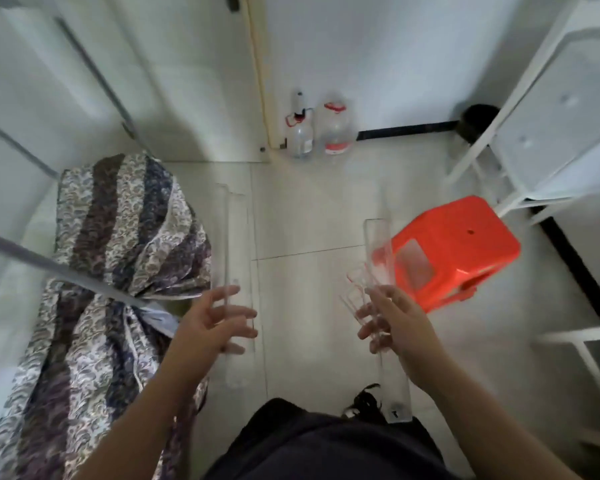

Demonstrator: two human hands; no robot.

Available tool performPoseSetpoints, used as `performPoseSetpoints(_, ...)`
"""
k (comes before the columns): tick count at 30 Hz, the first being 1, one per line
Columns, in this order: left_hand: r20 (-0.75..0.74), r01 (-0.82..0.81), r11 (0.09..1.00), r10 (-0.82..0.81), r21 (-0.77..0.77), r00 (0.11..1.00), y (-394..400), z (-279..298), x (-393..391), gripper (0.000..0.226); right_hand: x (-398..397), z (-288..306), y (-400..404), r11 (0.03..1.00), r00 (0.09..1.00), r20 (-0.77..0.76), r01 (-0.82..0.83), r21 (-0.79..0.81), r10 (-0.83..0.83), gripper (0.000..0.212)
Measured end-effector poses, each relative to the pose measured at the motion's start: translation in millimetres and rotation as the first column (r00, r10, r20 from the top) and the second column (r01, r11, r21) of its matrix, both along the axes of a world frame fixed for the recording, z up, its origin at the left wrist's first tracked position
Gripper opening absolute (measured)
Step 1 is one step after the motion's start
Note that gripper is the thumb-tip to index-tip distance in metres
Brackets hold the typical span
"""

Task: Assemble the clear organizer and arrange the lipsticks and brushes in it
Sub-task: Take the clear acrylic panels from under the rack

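two clear panels are up, one in each of your hands, both hard to read against the pale floor [291, 209]. your left hand [211, 327] has its fingers [238, 311] spread and curled loosely around a long clear panel [235, 244] that runs away from you; its edges show only as faint lines and its near end fades out below your palm. your right hand [394, 323] has its fingers [368, 310] closed on a clear tray piece [378, 247], held upright and tilted; the lower part at your fingers looks like several stacked or slotted clear pieces, but blur keeps me from counting them. a strip of the same clear plastic continues below your right wrist toward your lap, its end half lost. the red stool [461, 244] sits on its side just behind the tray piece and shows through it. patterned bedding [118, 230] lies to your left, cut off at the frame edge. two clear bottles [317, 133] stand by the far wall. a white rack [548, 109] on the right is cropped. no lipsticks or brushes can be made out. your dark clothing [326, 445] fills the bottom.
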State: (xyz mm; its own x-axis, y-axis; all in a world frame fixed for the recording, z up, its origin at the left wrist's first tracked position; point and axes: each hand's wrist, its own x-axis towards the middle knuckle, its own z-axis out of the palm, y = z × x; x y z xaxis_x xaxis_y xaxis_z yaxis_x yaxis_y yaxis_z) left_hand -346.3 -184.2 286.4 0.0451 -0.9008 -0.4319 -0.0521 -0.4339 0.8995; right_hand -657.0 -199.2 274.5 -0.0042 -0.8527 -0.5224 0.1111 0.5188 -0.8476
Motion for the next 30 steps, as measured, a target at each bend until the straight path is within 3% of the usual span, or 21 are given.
performPoseSetpoints(6,0.007,0.154,0.988,-0.154,-0.016,0.988,-60.4,-4.9,-146.8,0.038,-151.8,2.2,1.8,0.976,0.976,-0.031,0.216,0.0,-0.216,0.026)
performPoseSetpoints(12,0.001,0.352,0.936,-0.352,0.003,0.936,-109.0,2.6,-276.1,0.046,-271.5,9.1,16.1,0.888,0.887,-0.04,0.46,0.012,-0.459,0.025)
performPoseSetpoints(22,0.043,0.575,0.818,-0.575,-0.008,0.817,-206.2,-0.3,-414.5,0.037,-373.0,-2.7,-1.5,0.751,0.75,-0.074,0.66,0.029,-0.657,0.024)
performPoseSetpoints(28,0.019,0.659,0.751,-0.659,-0.024,0.752,-283.8,2.4,-501.3,0.052,-428.6,9.0,-45.8,0.664,0.658,-0.112,0.748,-0.019,-0.745,0.019)
performPoseSetpoints(30,0.001,0.695,0.718,-0.695,-0.037,0.719,-308.6,1.0,-531.4,0.045,-447.6,15.5,-57.2,0.629,0.622,-0.121,0.776,-0.037,-0.774,0.017)
